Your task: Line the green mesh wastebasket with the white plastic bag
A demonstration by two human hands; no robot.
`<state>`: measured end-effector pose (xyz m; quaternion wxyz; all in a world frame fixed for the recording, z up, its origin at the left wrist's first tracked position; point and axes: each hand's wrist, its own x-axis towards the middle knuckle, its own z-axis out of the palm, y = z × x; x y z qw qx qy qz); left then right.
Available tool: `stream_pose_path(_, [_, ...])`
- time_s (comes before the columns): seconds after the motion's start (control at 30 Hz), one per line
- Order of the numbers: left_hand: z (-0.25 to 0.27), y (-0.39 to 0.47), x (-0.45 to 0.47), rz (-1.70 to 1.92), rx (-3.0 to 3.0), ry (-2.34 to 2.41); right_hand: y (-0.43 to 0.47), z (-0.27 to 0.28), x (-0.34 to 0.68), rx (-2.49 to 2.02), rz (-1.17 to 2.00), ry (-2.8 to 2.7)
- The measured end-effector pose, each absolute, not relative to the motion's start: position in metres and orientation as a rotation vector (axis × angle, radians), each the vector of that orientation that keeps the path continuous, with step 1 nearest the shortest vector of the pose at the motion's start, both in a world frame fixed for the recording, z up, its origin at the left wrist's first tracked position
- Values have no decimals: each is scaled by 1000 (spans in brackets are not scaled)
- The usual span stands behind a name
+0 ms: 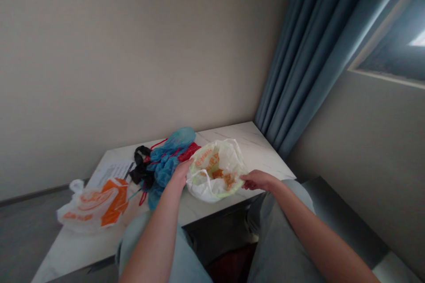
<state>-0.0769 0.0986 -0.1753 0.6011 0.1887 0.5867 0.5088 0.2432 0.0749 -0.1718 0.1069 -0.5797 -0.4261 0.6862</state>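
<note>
Upward gapes white bag, long axis unclear.

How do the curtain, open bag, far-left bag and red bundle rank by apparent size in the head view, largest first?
1. Curtain
2. Open bag and far-left bag: too alike to rank
3. Red bundle

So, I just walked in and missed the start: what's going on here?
Someone is handling an open white plastic bag at the table: the right hand grips its rim, the left hand is against its opposite side. Blue plastic, black plastic and red plastic lie bunched to its left, and an orange-and-white bag sits farther left.
</note>
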Motion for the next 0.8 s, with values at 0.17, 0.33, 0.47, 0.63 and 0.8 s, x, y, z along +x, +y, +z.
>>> stream_pose_path(0.17, [-181,97,-76,1307,511,1426,74,-172,244,-1676,1881,-1476])
stream_pose_path(0.33, [-189,99,-76,1377,656,1496,72,-168,240,-1660,1955,-1353])
stream_pose_path(0.47, [-198,102,-72,1403,807,1554,72,-161,235,-1564,2213,-1098])
stream_pose_path(0.63, [-207,106,-70,1394,947,1624,72,-158,232,-1269,2434,-1010])
stream_pose_path(0.8, [-209,106,-73,1377,1027,1649,67,-163,227,-1027,2586,-1024])
